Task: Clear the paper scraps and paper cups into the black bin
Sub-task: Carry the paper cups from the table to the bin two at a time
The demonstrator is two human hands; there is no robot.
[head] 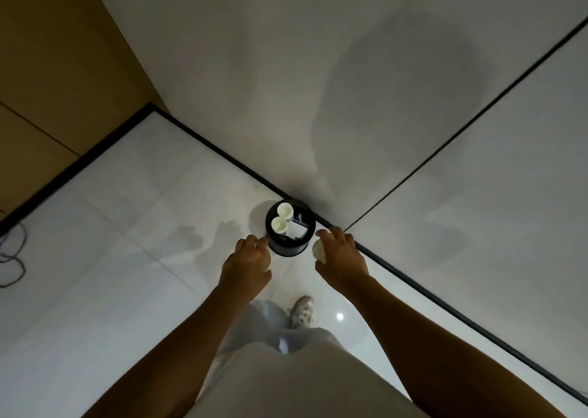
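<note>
A round black bin (288, 248) stands on the white tiled floor against the wall's dark skirting. Inside it lie two white paper cups (282, 217) and a white paper scrap (297, 229). My right hand (342, 258) is just right of the bin and grips a pale paper cup (319, 251), whose open mouth faces the bin. My left hand (246, 263) hovers just left of the bin with its fingers curled; a pale edge shows at its right side, and what it holds is hidden.
Grey walls meet at the corner behind the bin. A wooden panel (57, 67) stands at the left, with a dark cable (12, 258) looped on the floor below it. My white shoe (302, 312) and light trousers are under my arms.
</note>
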